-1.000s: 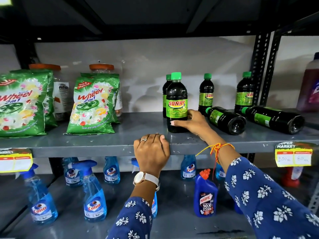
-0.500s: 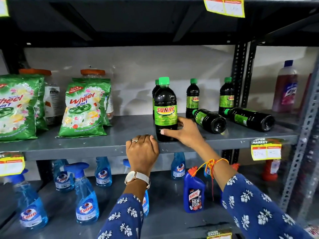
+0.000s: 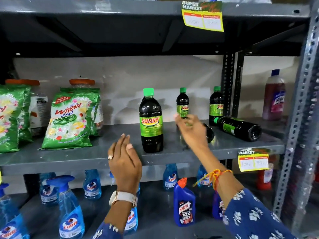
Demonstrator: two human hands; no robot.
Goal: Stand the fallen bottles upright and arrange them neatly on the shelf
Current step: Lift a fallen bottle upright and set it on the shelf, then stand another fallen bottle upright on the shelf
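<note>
A dark Sunny bottle (image 3: 151,121) with a green cap stands upright near the front of the grey shelf (image 3: 86,157). Two more Sunny bottles (image 3: 182,103) stand upright further back, the second bottle (image 3: 215,105) by the shelf post. One bottle lies on its side (image 3: 239,127) at the right, cap pointing left. Another fallen bottle (image 3: 209,132) is mostly hidden behind my right hand (image 3: 191,130), which hovers over it, fingers apart, blurred. My left hand (image 3: 124,159) is raised at the shelf's front edge with fingers loosely extended, holding nothing.
Green Wheel detergent bags (image 3: 70,118) and orange-lidded jars (image 3: 82,82) fill the shelf's left. A pink Lizol bottle (image 3: 274,97) stands in the bay to the right. Below are blue Colin sprays (image 3: 70,209) and a Harpic bottle (image 3: 184,204). Price tags (image 3: 252,160) hang on shelf edges.
My right hand let go of the front upright bottle and moved right and back, over a fallen bottle. My left hand lifted off the shelf edge and uncurled. The camera view tilted up.
</note>
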